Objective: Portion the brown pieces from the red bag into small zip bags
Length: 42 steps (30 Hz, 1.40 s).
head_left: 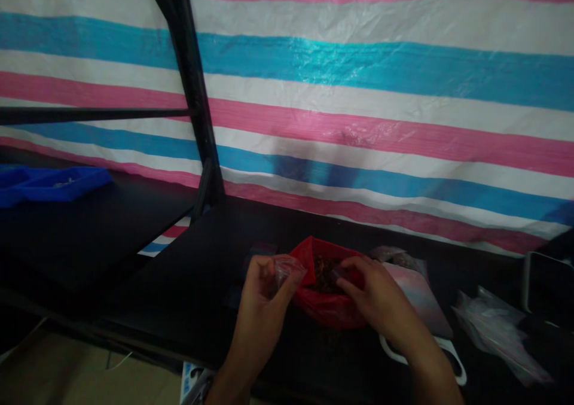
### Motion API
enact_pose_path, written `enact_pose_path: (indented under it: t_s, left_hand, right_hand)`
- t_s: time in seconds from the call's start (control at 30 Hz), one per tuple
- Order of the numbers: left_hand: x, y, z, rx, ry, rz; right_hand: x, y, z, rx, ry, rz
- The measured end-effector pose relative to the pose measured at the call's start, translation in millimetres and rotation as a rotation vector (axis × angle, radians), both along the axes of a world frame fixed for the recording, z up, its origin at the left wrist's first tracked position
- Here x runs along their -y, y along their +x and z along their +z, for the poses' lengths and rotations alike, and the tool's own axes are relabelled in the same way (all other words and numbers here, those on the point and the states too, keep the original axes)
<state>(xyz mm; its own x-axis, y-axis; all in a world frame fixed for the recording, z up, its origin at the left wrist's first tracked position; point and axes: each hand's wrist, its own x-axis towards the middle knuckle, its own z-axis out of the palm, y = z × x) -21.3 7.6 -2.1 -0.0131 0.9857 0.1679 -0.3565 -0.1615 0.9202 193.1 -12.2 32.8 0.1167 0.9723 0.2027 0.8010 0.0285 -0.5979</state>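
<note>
Directly ahead on the black table sits a red bag point(332, 310), its mouth spread wide around dark brown loose bits point(323, 273). At its left rim, my left hand point(264, 294) pinches a small clear plastic bag point(289, 268). My right hand point(376, 282) reaches over the red bag's right side, fingertips closed above the brown bits. A small dark thing seems to sit between those fingertips, too dim to name.
Right of the red bag lie a pale pouch with a white handle point(415, 294), clear plastic bags point(497, 330) and a dark-screened device point(547, 286). Blue trays point(67, 185) stand at the left. A black metal post point(197, 94) rises before a striped sheet point(381, 64).
</note>
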Motion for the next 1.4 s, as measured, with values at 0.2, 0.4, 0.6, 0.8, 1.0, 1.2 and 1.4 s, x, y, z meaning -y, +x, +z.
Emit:
enact_pose_path:
  t_s: [0.2,0.4,0.6,0.8,1.0,1.2,1.4]
  left_hand:
    - [10.7,12.5,-12.9,-0.47,-0.042,0.078]
    - [14.7,31.5,-18.8,-0.709,-0.046,0.123]
    - [6.6,36.9,-20.4,-0.66,0.004,0.178]
    - [-0.7,42.2,-7.5,-0.224,-0.12,0.13]
    - [-0.9,36.1,-0.5,-0.092,-0.176,0.104]
    - [-3.4,32.4,-7.4,-0.124,-0.121,0.093]
    - [-4.6,27.5,-16.8,-0.465,0.076,0.185]
  right_hand:
    - [-3.1,-6.0,-3.9,0.203,-0.079,-0.009]
    - [-7.1,-20.4,-1.9,0.209,-0.118,0.054]
    - [-13.3,-31.5,-13.7,0.124,-0.117,0.102]
    - [-15.0,-38.2,-15.8,0.0,-0.088,0.09]
    - [-16.2,-38.4,-15.0,-0.193,-0.098,0.043]
    - [-15.6,-36.6,-19.7,-0.398,-0.071,0.096]
    - [-17.6,-20.3,-23.6,-0.685,-0.025,0.139]
